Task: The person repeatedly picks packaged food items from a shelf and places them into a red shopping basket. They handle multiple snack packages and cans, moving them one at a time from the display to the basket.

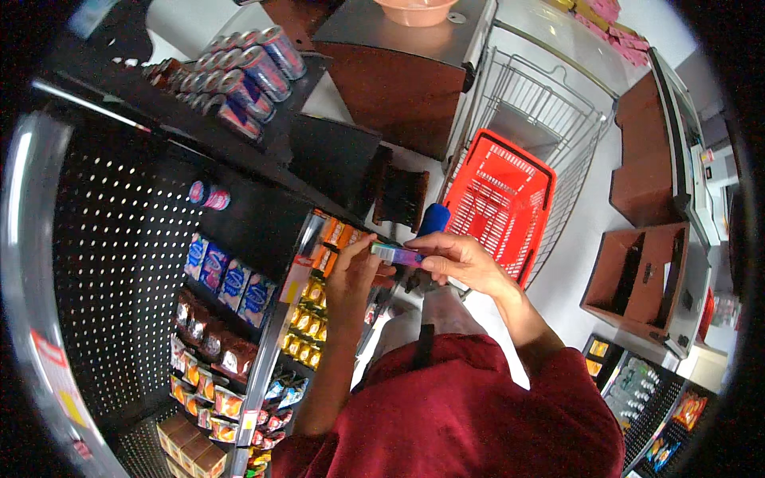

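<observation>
Between my two hands is a small flat colourful pack [395,255], purple and green, with a printed code on one end. My right hand [463,261] pinches its right end between thumb and fingers. The fingertips of my left hand [352,263] are at its left end; whether they grip it or only touch it, I cannot tell. Just beyond the pack is a blue rounded object [434,219], partly hidden. A red plastic shopping basket [547,221] rests on a metal shopping cart [574,101] ahead of my right hand.
To the left, a black perforated shelf [125,257] holds blue packs [224,278], brown bags [209,337] and yellow-wrapped packets [309,322]. Drink cans [263,74] stand on an upper shelf. A brown counter [394,89] bears a pink basin [416,12]. At right is a brown open cabinet [636,281].
</observation>
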